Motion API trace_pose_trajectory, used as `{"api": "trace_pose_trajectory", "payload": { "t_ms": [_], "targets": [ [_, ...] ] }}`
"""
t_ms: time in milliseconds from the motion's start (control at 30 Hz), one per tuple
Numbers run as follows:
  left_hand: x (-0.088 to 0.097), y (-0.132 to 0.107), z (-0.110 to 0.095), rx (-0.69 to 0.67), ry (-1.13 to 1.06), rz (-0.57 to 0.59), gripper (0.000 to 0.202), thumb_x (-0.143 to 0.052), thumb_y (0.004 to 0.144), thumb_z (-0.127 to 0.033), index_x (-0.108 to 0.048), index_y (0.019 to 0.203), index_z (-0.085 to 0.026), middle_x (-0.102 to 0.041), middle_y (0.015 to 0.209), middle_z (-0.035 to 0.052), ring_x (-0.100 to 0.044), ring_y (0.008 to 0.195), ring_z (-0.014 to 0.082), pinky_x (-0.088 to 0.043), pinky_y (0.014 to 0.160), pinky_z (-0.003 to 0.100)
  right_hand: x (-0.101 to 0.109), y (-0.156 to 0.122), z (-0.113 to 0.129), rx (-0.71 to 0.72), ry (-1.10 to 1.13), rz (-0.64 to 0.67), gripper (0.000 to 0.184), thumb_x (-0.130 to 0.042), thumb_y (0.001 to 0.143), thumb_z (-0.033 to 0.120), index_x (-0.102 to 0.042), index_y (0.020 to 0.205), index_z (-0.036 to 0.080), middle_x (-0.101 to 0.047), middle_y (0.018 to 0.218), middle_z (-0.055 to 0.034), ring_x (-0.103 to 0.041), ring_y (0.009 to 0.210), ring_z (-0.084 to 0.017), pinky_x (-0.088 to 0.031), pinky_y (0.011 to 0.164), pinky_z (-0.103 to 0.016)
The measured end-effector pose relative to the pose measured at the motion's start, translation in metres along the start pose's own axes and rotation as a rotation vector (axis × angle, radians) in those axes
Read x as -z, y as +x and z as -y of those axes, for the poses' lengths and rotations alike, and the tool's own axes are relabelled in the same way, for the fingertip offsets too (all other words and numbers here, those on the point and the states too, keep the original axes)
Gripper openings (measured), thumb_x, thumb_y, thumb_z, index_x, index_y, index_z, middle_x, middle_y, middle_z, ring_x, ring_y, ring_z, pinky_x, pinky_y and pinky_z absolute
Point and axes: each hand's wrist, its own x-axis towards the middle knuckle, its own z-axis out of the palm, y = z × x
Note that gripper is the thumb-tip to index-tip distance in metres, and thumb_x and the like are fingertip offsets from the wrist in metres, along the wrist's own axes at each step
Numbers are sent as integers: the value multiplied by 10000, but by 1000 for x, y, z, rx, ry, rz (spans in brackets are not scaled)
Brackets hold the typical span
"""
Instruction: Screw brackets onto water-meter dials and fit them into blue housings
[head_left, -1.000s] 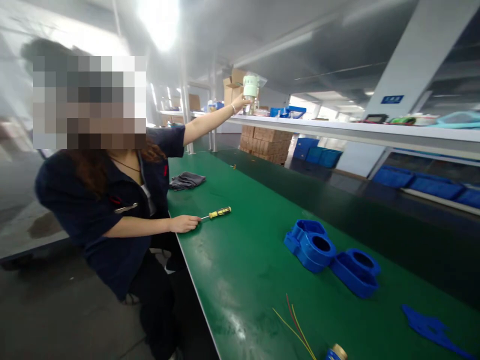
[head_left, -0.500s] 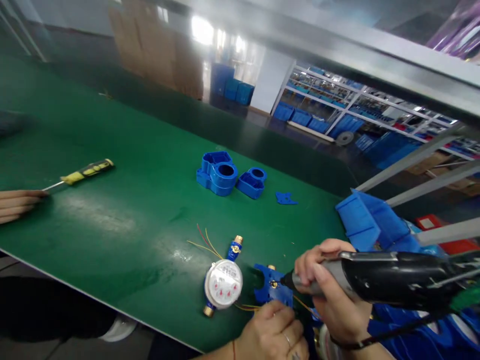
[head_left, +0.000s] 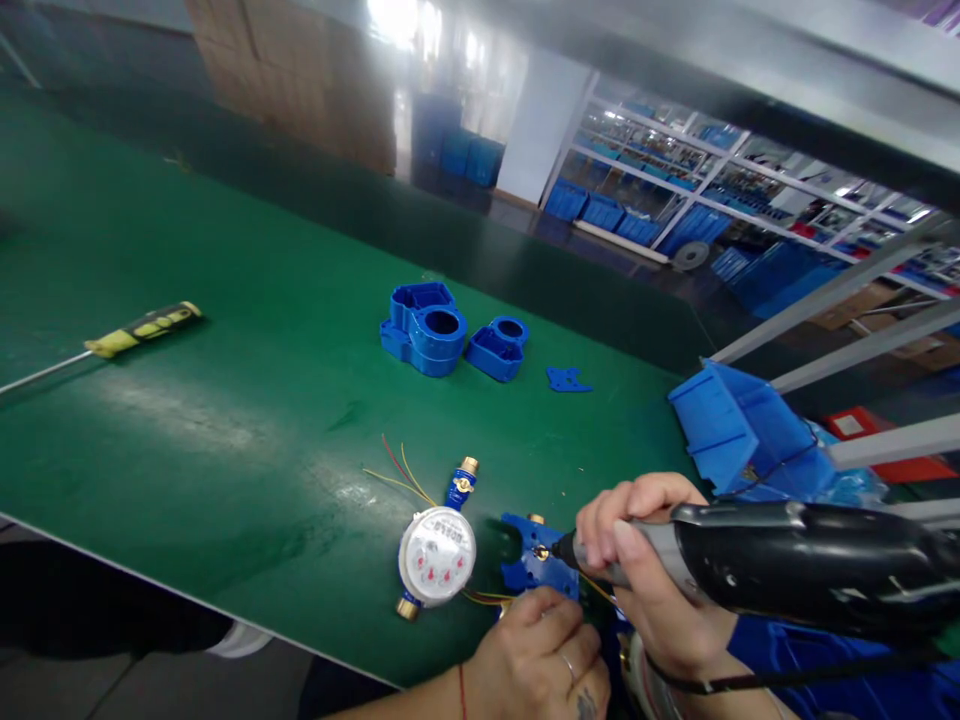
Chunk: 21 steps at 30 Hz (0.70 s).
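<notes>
My right hand is wrapped round a black and grey electric screwdriver, its tip pointing left at a brass fitting in a blue plastic plate. Curled fingers of my left hand press on the plate's near edge; what lies under them is partly hidden. Just left of the plate, a water meter with a white dial and brass threaded ends lies on the green table. Thin red and yellow wires stick out from its far side.
Farther back stand a large blue housing, a smaller blue housing and a flat blue bracket. A yellow-black screwdriver lies at left. At right are a blue bin and more blue parts.
The other person's hand at the left edge has gone out of view, leaving the yellow-black screwdriver on the table. The view has shifted slightly; both my hands keep their places at the plate.
</notes>
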Motion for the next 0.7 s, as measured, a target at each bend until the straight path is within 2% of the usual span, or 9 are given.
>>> {"api": "trace_pose_trajectory", "payload": {
  "t_ms": [133,300,467,600,700],
  "targets": [
    [2,1,0,0,0,-12,99,-562,772,-151,-576,676,-135,-610,682,9,-575,697,133,-469,671,274,-4,-1,1,-10,-15,-80,138,-553,941,225,-429,1002,220,-474,651,44,-488,548,-108,-431,538,-246],
    [2,-2,0,-6,14,10,120,-590,772,-180,-555,668,-134,-605,686,13,-576,723,140,-459,697,283,2,-1,-3,29,35,-14,120,-507,951,158,-405,943,219,-485,654,47,-496,560,-104,-445,554,-240],
    [1,-4,-1,-2,10,8,116,-575,783,-184,-550,677,-143,-601,678,9,-569,709,134,-453,695,277,3,-2,-5,8,10,-43,137,-522,951,177,-425,1034,226,-499,659,46,-507,559,-106,-450,548,-242],
    [1,-3,-1,6,13,10,120,-568,782,-178,-545,670,-143,-599,673,11,-572,708,134,-450,685,274,3,-1,-5,28,-5,5,114,-501,957,168,-397,937,212,-483,648,41,-505,556,-109,-446,536,-243],
    [0,-2,0,6,13,6,124,-568,787,-176,-551,670,-140,-602,677,12,-568,702,133,-448,670,275,2,-1,-3,42,-16,-2,106,-515,959,194,-427,1014,221,-488,652,37,-497,552,-110,-447,535,-249]
  ]
}}
